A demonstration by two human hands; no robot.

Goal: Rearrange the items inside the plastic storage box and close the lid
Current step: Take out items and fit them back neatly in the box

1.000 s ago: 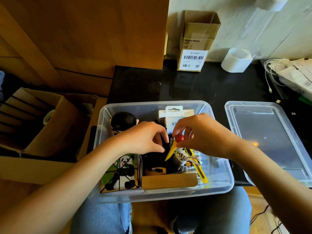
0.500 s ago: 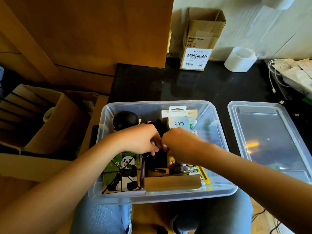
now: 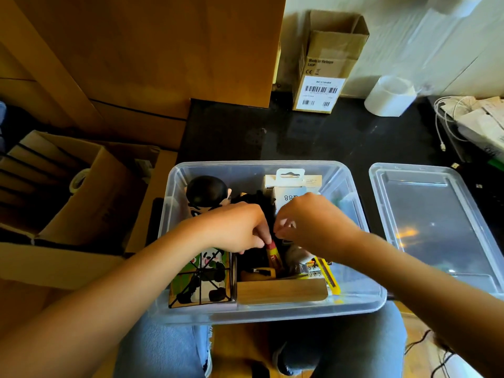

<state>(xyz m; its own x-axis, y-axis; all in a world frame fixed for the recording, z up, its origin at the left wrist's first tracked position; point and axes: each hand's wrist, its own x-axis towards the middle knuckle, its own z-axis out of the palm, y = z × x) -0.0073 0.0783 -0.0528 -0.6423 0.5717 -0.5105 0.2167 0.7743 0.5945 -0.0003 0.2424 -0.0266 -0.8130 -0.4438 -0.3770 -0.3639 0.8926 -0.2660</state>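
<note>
Head view: your left hand point(image 3: 234, 230) pinches a yellow-and-red tube point(image 3: 273, 256) standing mid-box; your right hand point(image 3: 311, 225) hovers beside it, fingers curled, holding nothing I can see. Risk — upright items in the clear plastic storage box point(image 3: 272, 313) could foul the clear plastic lid point(image 3: 436, 222), lying right. A tall barcoded carton point(image 3: 324, 66) stands behind.
</note>
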